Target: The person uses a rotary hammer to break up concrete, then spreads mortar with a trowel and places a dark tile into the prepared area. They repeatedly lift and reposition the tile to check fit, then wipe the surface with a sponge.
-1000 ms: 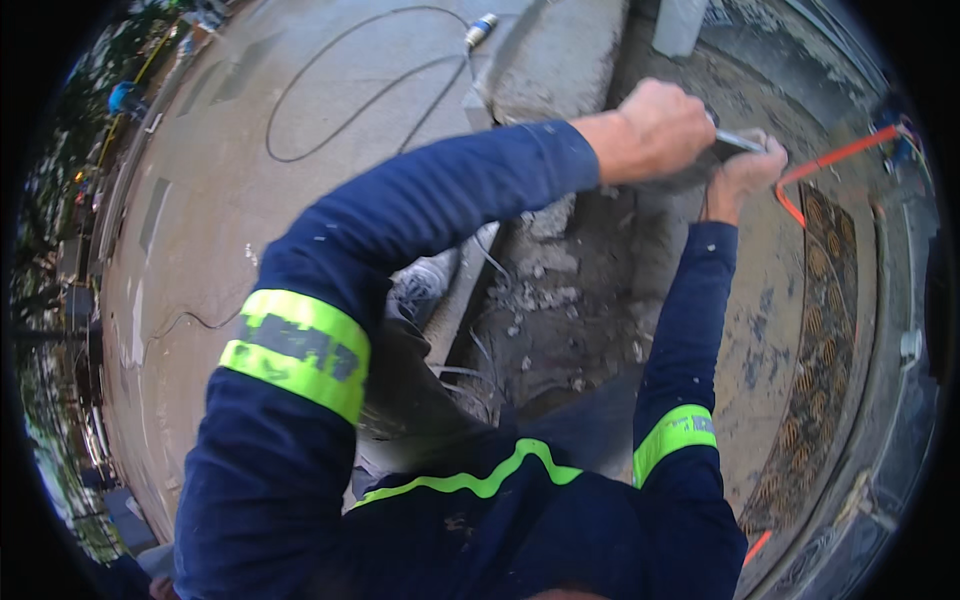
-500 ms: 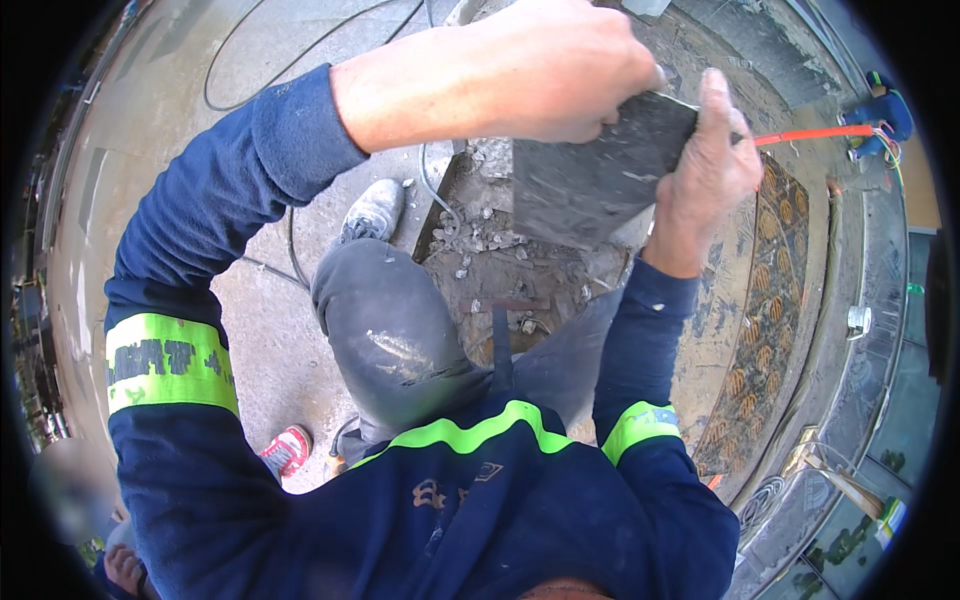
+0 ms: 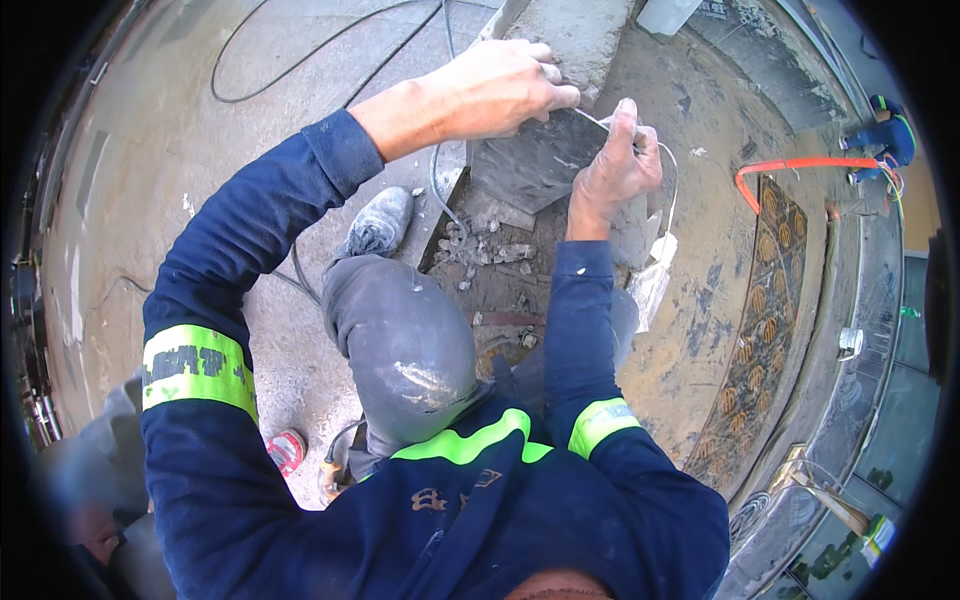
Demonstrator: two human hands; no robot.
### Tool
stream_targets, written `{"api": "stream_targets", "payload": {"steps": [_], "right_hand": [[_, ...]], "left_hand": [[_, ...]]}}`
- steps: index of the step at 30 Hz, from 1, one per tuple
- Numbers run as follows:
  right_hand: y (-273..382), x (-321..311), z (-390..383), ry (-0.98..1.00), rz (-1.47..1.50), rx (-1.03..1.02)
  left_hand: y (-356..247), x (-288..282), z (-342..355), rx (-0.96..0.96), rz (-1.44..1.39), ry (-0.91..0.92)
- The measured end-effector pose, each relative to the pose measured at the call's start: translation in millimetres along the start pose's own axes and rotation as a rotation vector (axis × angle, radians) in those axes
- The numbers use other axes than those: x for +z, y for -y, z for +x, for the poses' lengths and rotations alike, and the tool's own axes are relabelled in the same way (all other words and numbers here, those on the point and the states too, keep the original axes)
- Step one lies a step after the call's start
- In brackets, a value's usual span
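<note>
The left hand (image 3: 508,88) is closed on the upper edge of a dark grey slab (image 3: 530,160). Its wrist is bent over and its fingers are curled downward. The right hand (image 3: 615,172) grips the upper right corner of the same slab, with thumb and fingers pointing upward. The dark grey slab is located between the two hands, tilted, with its broad flat face toward the wearer and a thin pale line along its upper edge. Whether its lower edge touches the ground cannot be determined.

Broken rubble (image 3: 497,252) lies below the slab, in a recess beside the concrete floor (image 3: 250,350). A pale concrete block (image 3: 580,45) is positioned beyond the slab. A light-coloured object (image 3: 652,285) with a thin looped cord is near the right forearm.

A grey shoe (image 3: 382,220) rests on the floor to the left of the recess. A dark cable (image 3: 290,78) curves across the floor at upper left. On the right side, an orange tube (image 3: 810,163) extends toward a co-worker (image 3: 882,135); a patterned strip (image 3: 765,325) lies below the tube. A red shoe (image 3: 287,452) is visible at lower left.
</note>
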State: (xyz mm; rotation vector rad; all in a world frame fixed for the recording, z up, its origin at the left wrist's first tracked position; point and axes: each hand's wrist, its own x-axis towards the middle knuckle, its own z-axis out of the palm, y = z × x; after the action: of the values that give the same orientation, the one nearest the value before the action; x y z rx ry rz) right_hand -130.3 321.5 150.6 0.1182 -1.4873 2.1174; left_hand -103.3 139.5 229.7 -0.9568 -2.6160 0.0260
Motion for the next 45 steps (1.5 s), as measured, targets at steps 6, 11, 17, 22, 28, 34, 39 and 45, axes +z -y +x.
{"api": "stream_targets", "payload": {"steps": [6, 11, 17, 22, 28, 34, 39, 45], "right_hand": [[-8.1, 18.5, 1.0, -0.008, -0.043, 0.035], [-18.9, 11.7, -0.6, 0.040, -0.160, 0.012], [-81.1, -56.5, -4.6, 0.137, 0.177, 0.510], [-177.9, -81.0, -46.0, 0.033, 0.249, 0.758], [-182.3, -71.8, -55.7, 0.011, 0.304, 0.723], [-182.1, -55.7, -52.8, -0.055, 0.300, 0.660], [-201.9, -66.7, -51.2, -0.028, 0.271, 0.631], [-104.5, -66.8, -0.6, 0.190, 0.011, 0.287]], "left_hand": [[28.7, -1.1, -16.0, -0.021, 0.112, -0.104], [28.9, 11.6, -53.8, -0.355, -0.164, -0.337], [26.6, 40.6, -67.0, -0.439, -0.372, -0.549], [43.3, 42.8, -69.0, -0.289, -0.383, -0.660], [43.0, 46.9, -65.0, -0.379, -0.472, -0.654], [48.9, 44.8, -73.1, -0.315, -0.447, -0.601], [52.5, 38.7, -79.8, -0.324, -0.485, -0.551], [51.4, 80.1, -119.4, -0.612, -0.717, -0.426]]}}
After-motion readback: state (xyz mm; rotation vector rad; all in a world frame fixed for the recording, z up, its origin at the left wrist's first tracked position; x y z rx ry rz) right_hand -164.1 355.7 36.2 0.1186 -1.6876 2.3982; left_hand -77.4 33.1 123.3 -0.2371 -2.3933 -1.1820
